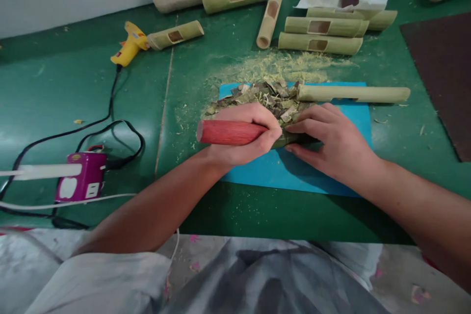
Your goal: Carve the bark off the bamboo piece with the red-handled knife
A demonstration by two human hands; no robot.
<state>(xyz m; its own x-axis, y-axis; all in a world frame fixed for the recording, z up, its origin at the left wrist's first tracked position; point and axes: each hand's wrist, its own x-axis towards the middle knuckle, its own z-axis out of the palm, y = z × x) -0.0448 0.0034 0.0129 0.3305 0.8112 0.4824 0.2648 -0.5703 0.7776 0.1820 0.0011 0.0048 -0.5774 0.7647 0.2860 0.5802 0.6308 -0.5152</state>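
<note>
A red handle (231, 132) is gripped in the left hand (245, 153), its far end hidden by the fingers. A dark green bamboo piece (280, 143) is pinched between the thumb and fingers of the right hand (333, 140), over the blue mat (287, 171) on the bench (250, 211). Bamboo chips (270, 95) are heaped just beyond the hands; a pale bamboo tube (382, 94) is laid beside the heap.
</note>
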